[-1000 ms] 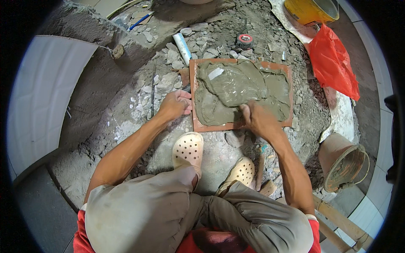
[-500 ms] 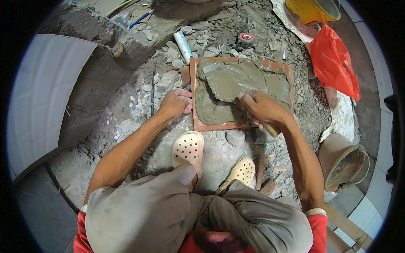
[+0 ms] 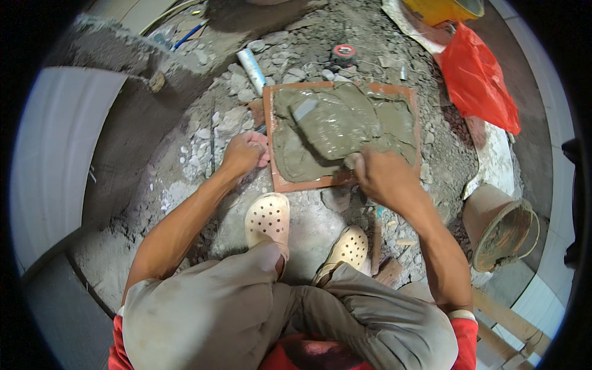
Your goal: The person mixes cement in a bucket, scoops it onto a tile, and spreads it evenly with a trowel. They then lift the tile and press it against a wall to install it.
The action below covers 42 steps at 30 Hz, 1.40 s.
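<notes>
A reddish-brown tile (image 3: pixel 269 139) lies in front of my feet, coated with wet grey mortar (image 3: pixel 394 123) except along its rim. My left hand (image 3: pixel 246 153) is at the tile's left edge, its fingers curled against that edge. Over the lower right of the tile, my right hand (image 3: pixel 383 176) is closed around a trowel (image 3: pixel 305 110). The trowel's blade lies on the mortar and points up and left. Mortar covers most of the blade, and a patch of bare metal shows near its tip. My hand hides the handle.
Rubble surrounds the tile. Beyond it are a white-and-blue tube (image 3: pixel 251 69) and a tape measure (image 3: pixel 343 55). To the right are a red plastic bag (image 3: pixel 478 80), a yellow bucket (image 3: pixel 441 10) and a tipped mortar-stained bucket (image 3: pixel 487 209). A wooden-handled tool (image 3: pixel 377 240) lies by my right shoe.
My right hand has turned over and drawn slightly right and nearer on the tile, so the trowel's wooden handle no longer shows. My left hand stays at the tile's edge. The whole view has shifted slightly.
</notes>
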{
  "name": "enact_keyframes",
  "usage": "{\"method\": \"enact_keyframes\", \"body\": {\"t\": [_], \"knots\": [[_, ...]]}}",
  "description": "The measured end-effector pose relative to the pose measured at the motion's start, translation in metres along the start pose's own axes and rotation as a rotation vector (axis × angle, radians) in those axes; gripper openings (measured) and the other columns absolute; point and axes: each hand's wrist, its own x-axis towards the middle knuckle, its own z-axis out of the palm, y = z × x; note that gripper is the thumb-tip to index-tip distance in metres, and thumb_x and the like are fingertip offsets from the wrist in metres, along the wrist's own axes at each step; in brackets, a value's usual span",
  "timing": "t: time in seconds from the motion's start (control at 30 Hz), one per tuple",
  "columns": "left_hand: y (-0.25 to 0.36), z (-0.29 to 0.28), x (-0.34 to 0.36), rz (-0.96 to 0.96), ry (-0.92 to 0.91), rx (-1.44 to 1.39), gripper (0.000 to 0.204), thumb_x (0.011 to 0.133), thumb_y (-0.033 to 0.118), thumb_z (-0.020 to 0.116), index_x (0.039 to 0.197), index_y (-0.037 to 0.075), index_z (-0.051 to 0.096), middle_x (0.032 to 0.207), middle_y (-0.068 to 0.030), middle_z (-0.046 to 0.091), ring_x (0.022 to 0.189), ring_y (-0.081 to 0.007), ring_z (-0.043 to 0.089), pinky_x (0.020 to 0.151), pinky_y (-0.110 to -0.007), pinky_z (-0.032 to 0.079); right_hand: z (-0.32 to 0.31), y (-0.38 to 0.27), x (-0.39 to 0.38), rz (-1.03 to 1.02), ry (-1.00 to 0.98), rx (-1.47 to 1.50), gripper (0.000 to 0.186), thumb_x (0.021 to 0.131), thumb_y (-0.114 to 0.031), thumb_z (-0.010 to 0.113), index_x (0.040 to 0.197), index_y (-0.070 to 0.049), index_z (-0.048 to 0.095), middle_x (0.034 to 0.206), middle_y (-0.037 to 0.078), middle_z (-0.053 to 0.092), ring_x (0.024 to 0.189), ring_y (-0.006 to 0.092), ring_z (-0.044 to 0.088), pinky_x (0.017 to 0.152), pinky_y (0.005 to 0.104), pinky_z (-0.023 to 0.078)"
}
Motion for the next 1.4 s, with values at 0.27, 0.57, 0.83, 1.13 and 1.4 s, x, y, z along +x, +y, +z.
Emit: {"method": "enact_keyframes", "body": {"t": [0.27,0.57,0.83,1.13,1.4], "knots": [[-0.004,0.006,0.007,0.019,0.027,0.112,0.017,0.096,-0.003,0.062,0.113,-0.003,0.058,0.089,-0.008,0.069,0.071,-0.014,0.066,0.066,-0.027,0.058,0.023,0.028,-0.001,0.095,0.073,-0.157,0.02,0.095,-0.011,0.051,0.096,0.007,0.061,0.082,0.029,0.07,0.078,0.0445,0.072,0.069,0.0533,0.057],[-0.005,0.007,0.008,0.017,0.024,0.129,0.015,0.096,0.002,0.064,0.11,-0.001,0.059,0.087,-0.0054,0.069,0.071,-0.0125,0.066,0.067,-0.026,0.058,0.019,0.095,-0.028,0.255,0.16,-0.173,0.03,0.102,-0.023,0.047,0.1,0.003,0.06,0.081,0.029,0.069,0.077,0.0487,0.069,0.071,0.0581,0.055],[-0.009,0.004,0.01,0.042,0.011,0.123,0.016,0.098,0.006,0.066,0.11,0.0,0.058,0.088,-0.0053,0.069,0.073,-0.0132,0.068,0.07,-0.029,0.06,0.033,0.157,-0.025,0.274,0.28,-0.061,0.04,0.104,-0.032,0.049,0.096,0.005,0.061,0.078,0.032,0.066,0.077,0.0516,0.066,0.073,0.0607,0.052],[-0.008,0.006,0.01,0.043,0.013,0.143,0.014,0.098,0.003,0.063,0.11,0.0,0.058,0.089,-0.0059,0.07,0.075,-0.0136,0.068,0.071,-0.029,0.06,0.005,0.152,-0.038,0.486,-0.034,0.681,0.046,0.106,-0.035,0.046,0.089,0.004,0.062,0.062,0.014,0.061,0.049,0.027,0.062,0.046,0.0423,0.05],[-0.008,0.004,0.013,0.026,0.008,0.171,0.013,0.097,0.0,0.061,0.11,0.0,0.058,0.09,-0.0067,0.07,0.076,-0.0145,0.069,0.072,-0.03,0.061,-0.034,0.18,-0.071,0.625,-0.168,1.005,0.044,0.108,-0.043,0.047,0.089,-0.006,0.058,0.061,-0.001,0.054,0.039,0.0084,0.049,0.034,0.0254,0.044]]}}
